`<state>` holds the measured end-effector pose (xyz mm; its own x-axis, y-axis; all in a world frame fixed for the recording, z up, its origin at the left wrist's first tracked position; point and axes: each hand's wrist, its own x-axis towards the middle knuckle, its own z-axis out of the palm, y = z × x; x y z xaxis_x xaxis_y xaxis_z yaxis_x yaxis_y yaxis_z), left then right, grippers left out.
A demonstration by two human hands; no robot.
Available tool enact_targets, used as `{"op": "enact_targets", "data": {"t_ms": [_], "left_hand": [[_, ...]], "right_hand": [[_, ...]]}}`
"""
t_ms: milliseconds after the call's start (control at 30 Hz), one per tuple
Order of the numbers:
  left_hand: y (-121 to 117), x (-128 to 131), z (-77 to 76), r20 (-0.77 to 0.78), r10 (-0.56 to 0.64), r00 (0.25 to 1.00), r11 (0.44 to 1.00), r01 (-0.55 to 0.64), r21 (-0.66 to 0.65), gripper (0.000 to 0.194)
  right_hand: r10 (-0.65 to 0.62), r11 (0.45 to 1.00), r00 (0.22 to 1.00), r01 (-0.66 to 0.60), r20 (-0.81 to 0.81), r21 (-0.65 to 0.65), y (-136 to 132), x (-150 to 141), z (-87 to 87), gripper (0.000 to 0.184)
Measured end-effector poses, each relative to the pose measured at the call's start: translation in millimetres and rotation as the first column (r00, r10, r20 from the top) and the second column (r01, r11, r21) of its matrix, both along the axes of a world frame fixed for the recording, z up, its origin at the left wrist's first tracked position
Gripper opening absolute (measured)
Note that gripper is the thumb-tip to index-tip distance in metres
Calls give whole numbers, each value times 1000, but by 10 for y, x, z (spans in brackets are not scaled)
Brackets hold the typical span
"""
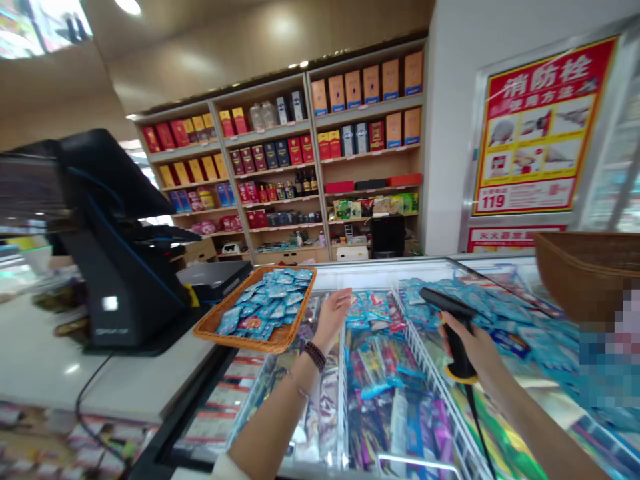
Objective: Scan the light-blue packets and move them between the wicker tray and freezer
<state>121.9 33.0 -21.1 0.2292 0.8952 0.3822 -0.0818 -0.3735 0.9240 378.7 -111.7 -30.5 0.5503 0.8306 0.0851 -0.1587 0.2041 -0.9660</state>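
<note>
My right hand [467, 347] grips the handle of a black barcode scanner [457, 340] with a yellow ring at its base. The scanner's head points left, over a heap of small blue packets [530, 327], and its cord hangs down. Nearer the middle, my left hand [334, 312] hovers over the freezer with its fingers loosely bent and apart. It seems to hold nothing; blue packets [370, 308] show just beyond its fingertips. A beaded bracelet circles that wrist. To its left, an orange wicker basket [280, 345] contains many blue packets [273, 300].
Under my arms, a chest freezer has white wire dividers [425, 360] between bagged goods. A black checkout terminal [115, 267] stands on the left counter [130, 383]. A brown basket [575, 273] sits at the right. Shelves of boxes [280, 160] line the back wall.
</note>
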Motion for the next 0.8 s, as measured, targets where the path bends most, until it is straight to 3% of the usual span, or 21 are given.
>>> {"op": "enact_targets", "data": {"t_ms": [67,133,200,300,400,467,633,800], "left_hand": [[56,-434,67,-113,154,982,987,-147,68,30],[75,-836,123,-242,322,915,944,-291,154,31],[71,-1179,156,-395,467,791,883,-396,253,33],[49,-1536,161,-630,575,523,810,-472,348,37],[53,-1684,150,-773,573,273,761,-526,378,51],[85,-1698,158,-831,532,161,745,-556,368,66],[208,-1648,212,-935,352,50,760,-598,254,88],[175,-1620,227,-925,378,-32,799,-495,343,62]], "right_hand": [[84,996,996,-84,-3,8,122,-262,38,45],[174,985,985,-174,2,4,223,-517,56,46],[245,970,970,-245,10,1,311,-761,41,47],[317,948,948,-317,2,27,413,-1083,-54,50],[372,928,928,-372,13,4,453,-1295,-183,49],[394,919,919,-393,25,-32,445,-1349,-248,49],[375,926,926,-377,-50,-33,395,-1260,-305,50],[377,924,921,-381,-97,-26,372,-1194,-295,49]]}}
